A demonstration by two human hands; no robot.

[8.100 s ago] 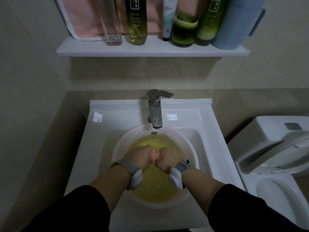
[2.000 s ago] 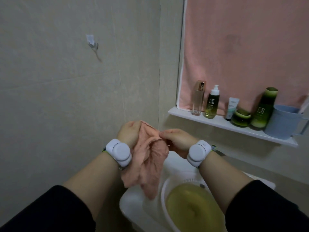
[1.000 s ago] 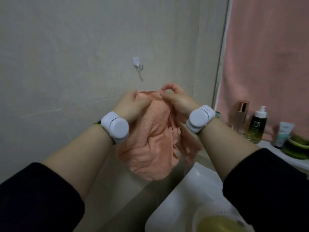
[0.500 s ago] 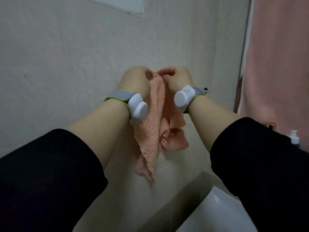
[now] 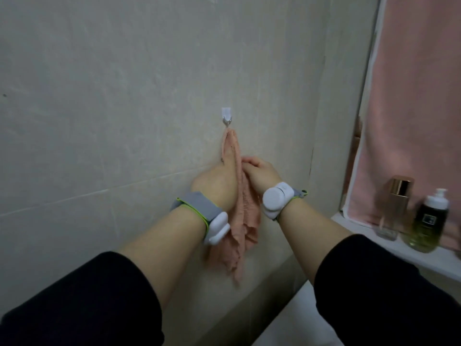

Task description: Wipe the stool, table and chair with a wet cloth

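Observation:
A pink wet cloth point(image 5: 238, 221) hangs down the tiled wall from a small white hook point(image 5: 226, 117), its top corner caught on the hook. My left hand point(image 5: 217, 183) presses against the cloth's left side just below the hook. My right hand point(image 5: 259, 172) pinches the cloth from the right at the same height. The cloth's lower end dangles loose between my wrists. No stool, table or chair is in view.
A white shelf point(image 5: 399, 253) at the right carries a clear bottle with a gold cap point(image 5: 395, 208) and a dark green pump bottle point(image 5: 430, 222). A large pink towel point(image 5: 411, 108) hangs above it. The white sink edge point(image 5: 294, 320) shows at the bottom.
My hands lifted the cloth from the basin of water, spread it, and raised it to the wall. Now its top hangs on the hook and my hands have slid lower along it.

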